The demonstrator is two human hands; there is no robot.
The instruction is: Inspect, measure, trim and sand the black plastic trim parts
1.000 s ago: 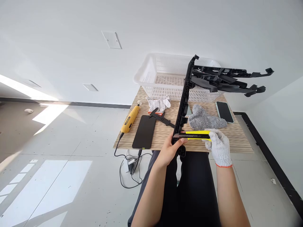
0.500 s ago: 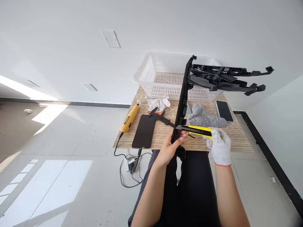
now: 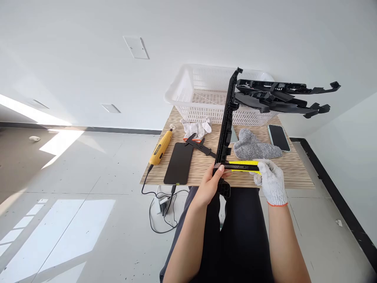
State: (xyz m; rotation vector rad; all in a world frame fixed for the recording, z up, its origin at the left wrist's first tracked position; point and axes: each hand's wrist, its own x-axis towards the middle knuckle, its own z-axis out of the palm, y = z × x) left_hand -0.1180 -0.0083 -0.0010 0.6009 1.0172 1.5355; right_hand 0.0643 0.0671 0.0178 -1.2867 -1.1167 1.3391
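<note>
Bare fingers (image 3: 218, 173) of my left hand (image 3: 207, 188) pinch a long black plastic strip (image 3: 226, 127) running beyond them, likely light, stiff, best held by its edges; white-gloved right hand (image 3: 272, 183) clasps a yellow-and-black utility knife (image 3: 244, 167), blade just beside them.

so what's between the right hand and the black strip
In the head view, the yellow knife, with the left hand at its blade end.

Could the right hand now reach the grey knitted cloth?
Probably yes: the grey knitted cloth lies just beyond the right hand and nothing visible blocks it, though this hand holds the yellow cutter.
</note>
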